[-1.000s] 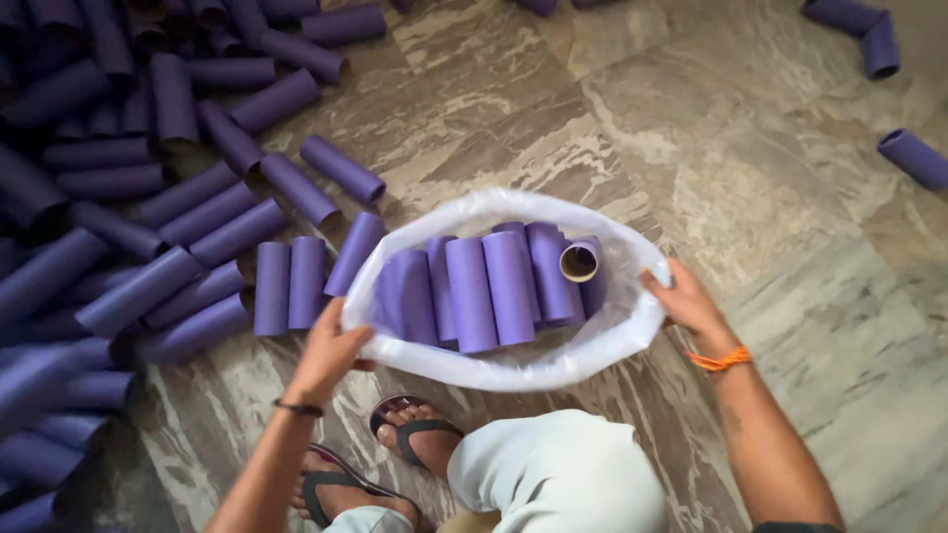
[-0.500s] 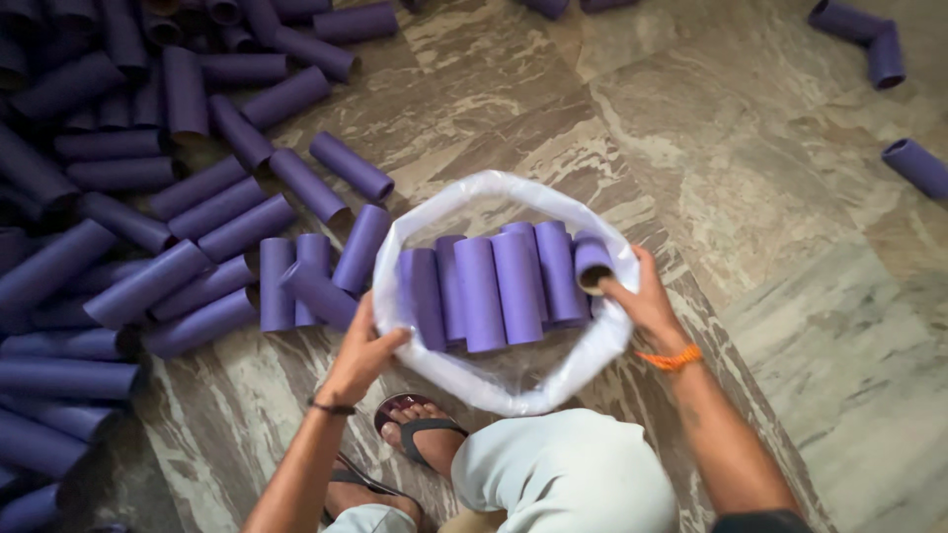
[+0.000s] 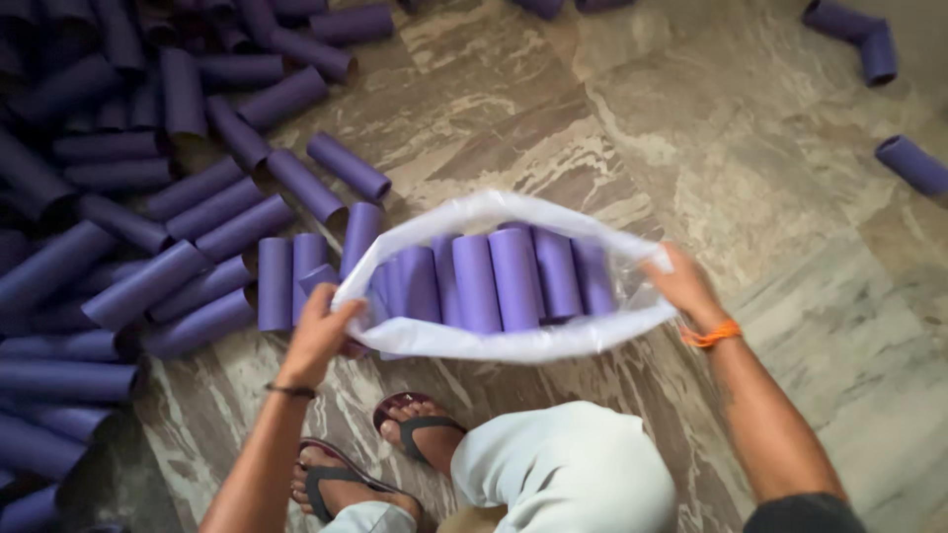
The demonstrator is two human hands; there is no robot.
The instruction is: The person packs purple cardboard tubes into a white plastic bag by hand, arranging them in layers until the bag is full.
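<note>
As the head camera looks down: a person stands over a marble floor [image 3: 592, 118] with a clear plastic bag [image 3: 474, 342] stretched between both hands.
Left grip: the left hand [image 3: 318, 336] is closed on the bag's left rim, fingers curled over the plastic; a dark band [image 3: 289, 391] circles that wrist.
Right grip: the right hand [image 3: 681, 286] is clamped on the right rim, thumb on top; an orange band [image 3: 709, 336] sits on that wrist.
Bag: its mouth is pulled into a wide oval, held just above the floor in front of the person's sandalled feet [image 3: 415, 429].
Bagged tubes [image 3: 513, 276]: purple cardboard tubes lie side by side in a neat row inside the bag, touching one another.
Loose tubes [image 3: 197, 207]: many more of the same purple kind lie on the floor to the left, the closest ones just beside the left hand and the bag's edge.
Far tubes [image 3: 913, 163]: a few lie well apart at the upper right.
Step in hand: as I judge it, the bag is being held open and the row inside settled, with neither hand on a loose tube.
Next move calls for: one hand free of the rim to reach the near tubes, while the other holds the mouth open so the row does not slump.
</note>
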